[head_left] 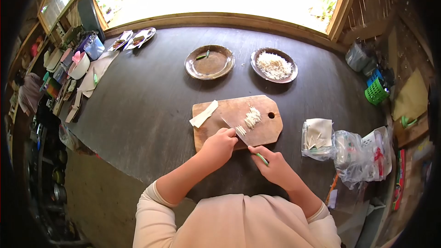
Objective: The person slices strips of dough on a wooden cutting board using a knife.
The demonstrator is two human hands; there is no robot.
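Observation:
A wooden cutting board (pixel 213 133) with a hole at its right end lies before me on the dark table. My right hand (pixel 271 163) is closed on the green handle of a knife (pixel 261 158), whose blade points up and left across the board. Beside the blade, my left hand (pixel 223 144) has its fingers pressed together at small white strips (pixel 240 130); what they grip is hidden. More cut white pieces (pixel 252 117) form a pile right of the blade. Flat white slices (pixel 203 114) rest at the board's left end.
Behind the board stand a brown plate (pixel 210 74) with small green pieces and a brown bowl (pixel 294 72) of white shreds. Plastic bags (pixel 356 154) and a container (pixel 318 133) lie right. Cups, a green basket (pixel 376 93) and small dishes (pixel 140 39) line the table's sides.

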